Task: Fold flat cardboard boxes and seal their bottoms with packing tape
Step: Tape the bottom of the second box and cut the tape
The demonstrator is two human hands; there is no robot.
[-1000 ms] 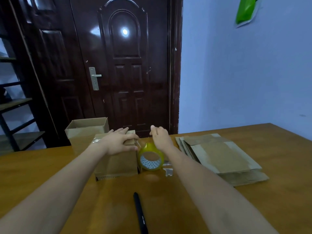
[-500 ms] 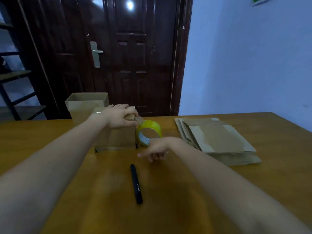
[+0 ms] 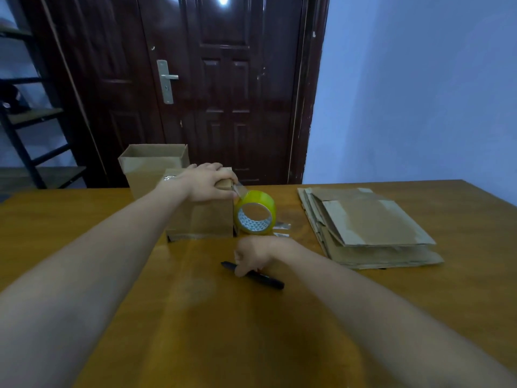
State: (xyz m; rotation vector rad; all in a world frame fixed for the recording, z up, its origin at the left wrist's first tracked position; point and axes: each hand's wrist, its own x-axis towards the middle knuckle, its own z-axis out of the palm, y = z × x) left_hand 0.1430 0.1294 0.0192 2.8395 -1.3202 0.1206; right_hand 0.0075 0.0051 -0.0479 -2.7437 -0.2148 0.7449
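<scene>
A small folded cardboard box (image 3: 201,219) stands on the wooden table (image 3: 251,331), bottom side up. My left hand (image 3: 209,182) rests on top of it, fingers curled over its right edge where a strip of tape runs down. That strip leads to the yellow tape roll (image 3: 256,212), which stands on edge right beside the box. My right hand (image 3: 253,254) is nearer me, its fingers closing on a black pen-like tool (image 3: 260,277) lying on the table. A stack of flat cardboard boxes (image 3: 369,225) lies to the right.
A second, open-topped cardboard box (image 3: 152,163) stands behind the first at the table's far left edge. A dark door (image 3: 223,93) and a metal shelf (image 3: 28,116) are beyond the table. Small tape scraps (image 3: 281,228) lie by the roll.
My right hand left the tape roll, came back toward me and closed on the black tool, which has turned on the table. My left hand stayed on the box.
</scene>
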